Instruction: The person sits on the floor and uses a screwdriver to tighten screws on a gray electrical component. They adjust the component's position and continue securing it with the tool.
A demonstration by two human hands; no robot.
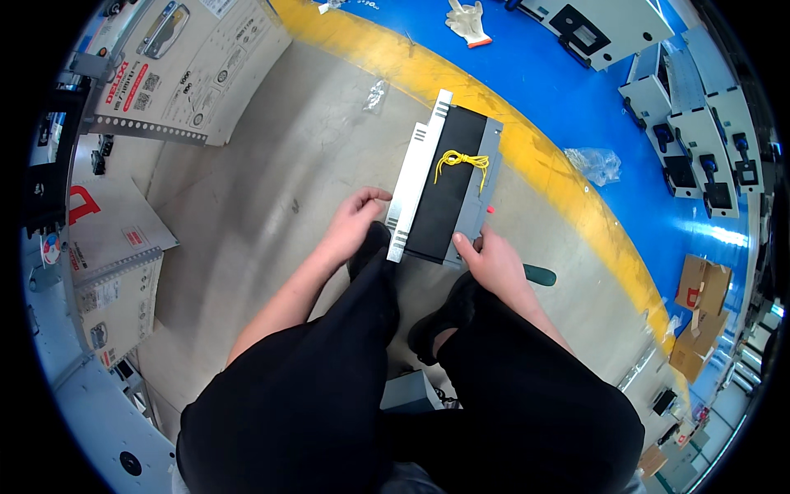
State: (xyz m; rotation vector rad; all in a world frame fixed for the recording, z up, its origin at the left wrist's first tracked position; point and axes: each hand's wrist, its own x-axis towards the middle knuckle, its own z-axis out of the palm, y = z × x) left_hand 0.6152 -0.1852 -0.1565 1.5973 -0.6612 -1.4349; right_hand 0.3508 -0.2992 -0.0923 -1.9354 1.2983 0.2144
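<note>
A flat metal unit (448, 185) with a black top and silvery perforated side rail lies on the grey floor in front of my feet. A coil of yellow wire (461, 160) rests on its black face. My left hand (355, 218) grips the near left edge by the silvery rail. My right hand (487, 257) holds the near right corner. A green-handled tool (539, 276) lies on the floor just behind my right hand. My black shoes sit directly under the unit's near end.
A yellow stripe (568, 193) divides the grey floor from a blue floor with grey metal housings (699, 123) and a white glove (469, 22). Printed cardboard sheets (185, 66) lie at left. Clear plastic bags (594, 163) and brown boxes (699, 288) sit at right.
</note>
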